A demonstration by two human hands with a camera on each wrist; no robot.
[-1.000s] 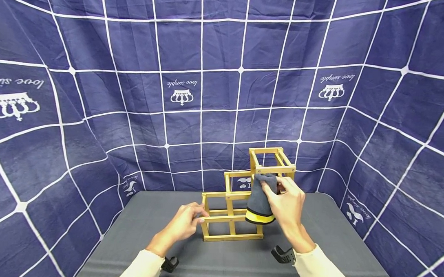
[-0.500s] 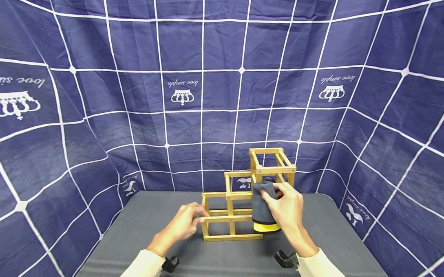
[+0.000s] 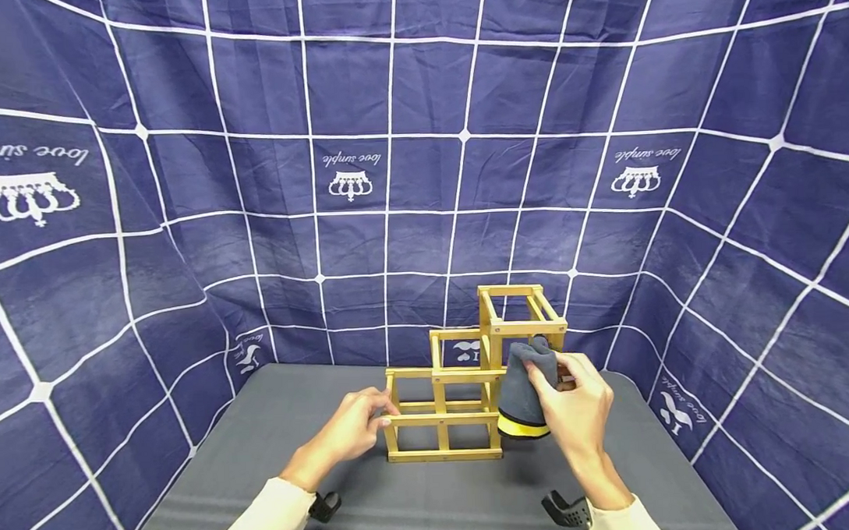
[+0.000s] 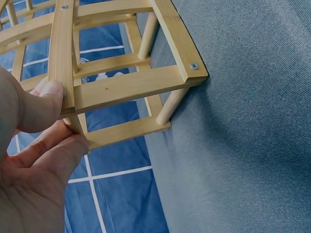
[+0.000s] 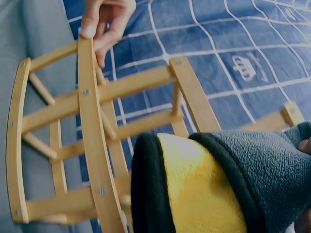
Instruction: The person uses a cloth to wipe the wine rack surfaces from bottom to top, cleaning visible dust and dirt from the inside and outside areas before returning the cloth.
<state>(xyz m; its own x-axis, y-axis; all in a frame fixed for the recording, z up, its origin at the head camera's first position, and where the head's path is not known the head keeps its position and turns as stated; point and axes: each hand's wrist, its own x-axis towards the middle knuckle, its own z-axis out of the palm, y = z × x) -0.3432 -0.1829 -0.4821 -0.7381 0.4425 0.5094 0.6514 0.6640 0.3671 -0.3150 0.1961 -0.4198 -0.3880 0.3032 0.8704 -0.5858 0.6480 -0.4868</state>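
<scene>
A stepped wooden rack (image 3: 441,419) made of light slats and dowels stands on the grey surface, its tallest section at the right. My left hand (image 3: 356,423) grips the rack's left end; in the left wrist view the thumb (image 4: 51,99) lies on a slat and the fingers are below, by a dowel. My right hand (image 3: 576,396) pinches a folded cleaning cloth (image 3: 527,386), grey on one side and yellow on the other with black edging. The cloth hangs in front of the tall section's right part and hides some of it. In the right wrist view the cloth (image 5: 204,179) covers the rack's lower right.
The grey covered tabletop (image 3: 276,434) reaches out on both sides of the rack. Behind and at the sides hangs a blue curtain (image 3: 353,244) with white grid lines and crown prints.
My right hand dropped with the cloth along the tall section, then shifted right, uncovering the slats at its left. My left hand stayed on the rack's left end.
</scene>
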